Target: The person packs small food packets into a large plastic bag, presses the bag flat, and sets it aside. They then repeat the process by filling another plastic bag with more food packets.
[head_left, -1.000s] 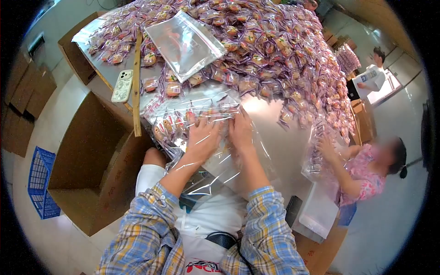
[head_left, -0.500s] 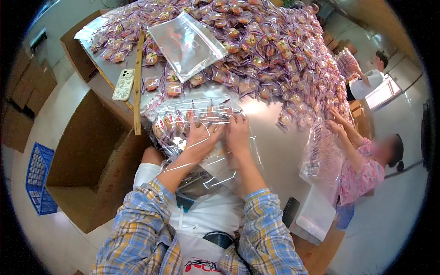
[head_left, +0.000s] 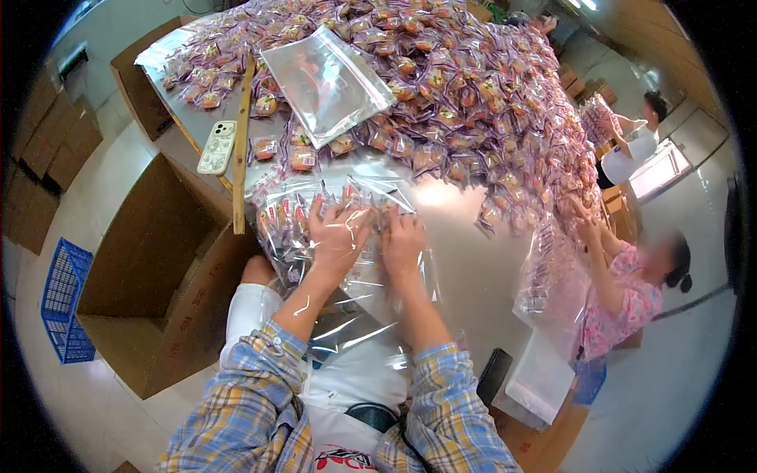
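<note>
A large clear plastic bag (head_left: 355, 303) lies at the near edge of the metal table, with small wrapped packets (head_left: 285, 217) lined up in its far left part. Both of my hands are inside or under its film. My left hand (head_left: 337, 240) rests on the packets with fingers spread. Close to its right, my right hand (head_left: 404, 243) has its fingers reaching forward and slightly apart at the packets' right end. Beyond them, flat clear bags (head_left: 327, 85) lie on the heap of wrapped snacks (head_left: 449, 87).
A wooden strip (head_left: 243, 150) and a patterned phone (head_left: 216, 147) lie on the left. An open carton (head_left: 150, 276) and a blue crate (head_left: 67, 299) stand below. At right are a dark phone (head_left: 494, 376), stacked bags (head_left: 540, 374) and a co-worker (head_left: 627, 288).
My left hand has moved slightly left and my hands are a little further apart over the packets. The bag's film has shifted. The co-worker's hands have moved slightly.
</note>
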Demonstrator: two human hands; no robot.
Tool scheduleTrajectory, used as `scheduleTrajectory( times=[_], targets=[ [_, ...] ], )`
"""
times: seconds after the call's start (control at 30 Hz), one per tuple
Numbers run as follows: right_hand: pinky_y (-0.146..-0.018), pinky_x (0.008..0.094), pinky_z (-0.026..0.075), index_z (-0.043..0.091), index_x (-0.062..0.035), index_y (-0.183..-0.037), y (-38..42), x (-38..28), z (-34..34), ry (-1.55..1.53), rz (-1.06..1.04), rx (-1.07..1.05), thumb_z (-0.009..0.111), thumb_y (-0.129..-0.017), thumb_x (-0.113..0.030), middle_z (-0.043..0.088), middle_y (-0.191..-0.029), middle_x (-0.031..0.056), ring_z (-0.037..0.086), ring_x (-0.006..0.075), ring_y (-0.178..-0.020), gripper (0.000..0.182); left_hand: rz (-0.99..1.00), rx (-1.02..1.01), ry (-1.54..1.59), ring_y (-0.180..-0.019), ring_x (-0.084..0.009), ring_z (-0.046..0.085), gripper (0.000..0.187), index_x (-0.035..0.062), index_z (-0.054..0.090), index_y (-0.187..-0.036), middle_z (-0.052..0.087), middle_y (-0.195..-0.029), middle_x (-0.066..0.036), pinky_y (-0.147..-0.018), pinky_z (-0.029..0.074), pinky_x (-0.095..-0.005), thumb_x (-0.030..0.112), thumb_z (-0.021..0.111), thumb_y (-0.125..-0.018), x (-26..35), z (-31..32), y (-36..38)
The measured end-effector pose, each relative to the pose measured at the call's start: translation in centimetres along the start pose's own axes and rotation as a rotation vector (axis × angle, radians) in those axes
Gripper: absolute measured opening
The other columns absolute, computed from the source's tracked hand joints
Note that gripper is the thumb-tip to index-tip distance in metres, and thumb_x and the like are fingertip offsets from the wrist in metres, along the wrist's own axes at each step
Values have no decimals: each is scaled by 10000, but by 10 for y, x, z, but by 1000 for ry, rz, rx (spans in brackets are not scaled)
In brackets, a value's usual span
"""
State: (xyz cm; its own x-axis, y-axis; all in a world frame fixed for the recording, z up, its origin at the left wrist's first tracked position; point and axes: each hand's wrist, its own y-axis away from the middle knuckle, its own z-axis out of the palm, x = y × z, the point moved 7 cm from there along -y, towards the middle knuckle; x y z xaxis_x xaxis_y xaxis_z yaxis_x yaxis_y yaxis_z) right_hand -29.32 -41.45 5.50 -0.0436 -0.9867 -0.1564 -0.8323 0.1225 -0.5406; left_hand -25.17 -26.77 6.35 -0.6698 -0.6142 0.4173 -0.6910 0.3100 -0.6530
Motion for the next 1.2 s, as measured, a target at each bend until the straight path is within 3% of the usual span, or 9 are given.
scheduleTrajectory(
  times=[0.17, 0.33, 0.4, 0.43, 0.53, 0.8, 0.87, 0.97, 1.2],
  targets=[
    [-884, 488, 502, 643, -27, -1346, 7, -12, 0, -28, -3, 23, 681, -847, -109, 626, -1101, 142, 572, 365, -1030, 508, -119, -215, -67, -1298, -333, 541, 391, 64, 650, -1193, 516, -1469, -247, -1182, 218, -651, 180, 737, -829, 14, 10, -11],
    [-1030, 518, 459, 533, -9, -1450, 9, -26, -13, -98, 5, -14, 651, -808, -25, 584, -1278, 214, 547, 419, -1142, 653, -5, -286, -30, -1437, -398, 430, 431, 35, 546, -1287, 551, -1409, -225, -1144, 224, -704, 91, 655, -874, 9, 13, -21],
    [-1069, 539, 433, 497, -7, -1462, 12, -38, -27, -196, -63, 56, 634, -801, 5, 549, -1336, 228, 537, 437, -1180, 676, -22, -344, -113, -1406, -348, 458, 522, 29, 523, -1281, 529, -1430, -183, -1136, 255, -687, 109, 742, -813, -5, 26, -23],
    [-1088, 550, 420, 478, -6, -1468, 13, -41, -32, -245, -99, 92, 626, -797, 20, 532, -1365, 235, 532, 446, -1198, 687, -71, -368, 48, -1419, -394, 465, 460, 64, 551, -1321, 589, -1370, -237, -1148, 211, -708, 70, 658, -874, -13, 28, -24],
    [-1102, 548, 409, 493, 11, -1410, 19, -16, -8, -469, -69, 102, 617, -805, 46, 508, -1366, 238, 525, 460, -1211, 618, -66, -456, 25, -1374, -357, 516, 495, 86, 575, -1335, 630, -1328, -204, -1145, 225, -697, 112, 701, -857, -17, 28, -27],
    [-867, 478, 534, 589, -15, -1293, 16, 1, -11, -198, 170, 71, 632, -886, -22, 595, -1152, 231, 623, 423, -1020, 410, -19, -461, -232, -1339, -285, 538, 589, 195, 603, -1406, 621, -1373, -156, -1152, 300, -650, 310, 764, -852, -13, 25, -26],
    [-838, 473, 555, 557, 20, -1384, 14, 0, -5, -149, 136, 10, 626, -922, -71, 627, -1119, 224, 653, 400, -974, 476, 6, -407, -244, -1355, -295, 519, 579, 194, 600, -1415, 606, -1388, -166, -1150, 306, -648, 298, 744, -864, -11, 22, -23],
    [-827, 481, 556, 554, 50, -1363, 14, -8, -9, -244, 135, 226, 641, -898, -46, 633, -1055, 237, 648, 422, -923, 483, 11, -398, -362, -1364, -308, 505, 573, 185, 581, -1440, 590, -1408, -172, -1152, 300, -654, 244, 706, -884, -3, 33, -26],
    [-866, 516, 549, 625, 36, -1236, 6, -5, -2, -277, 216, -9, 591, -916, -56, 657, -1219, 281, 656, 460, -1042, 335, 195, -379, -184, -1467, -328, 432, 677, 187, 475, -1547, 552, -1500, -89, -1176, 255, -677, 75, 622, -895, 10, 54, -31]
  ],
)
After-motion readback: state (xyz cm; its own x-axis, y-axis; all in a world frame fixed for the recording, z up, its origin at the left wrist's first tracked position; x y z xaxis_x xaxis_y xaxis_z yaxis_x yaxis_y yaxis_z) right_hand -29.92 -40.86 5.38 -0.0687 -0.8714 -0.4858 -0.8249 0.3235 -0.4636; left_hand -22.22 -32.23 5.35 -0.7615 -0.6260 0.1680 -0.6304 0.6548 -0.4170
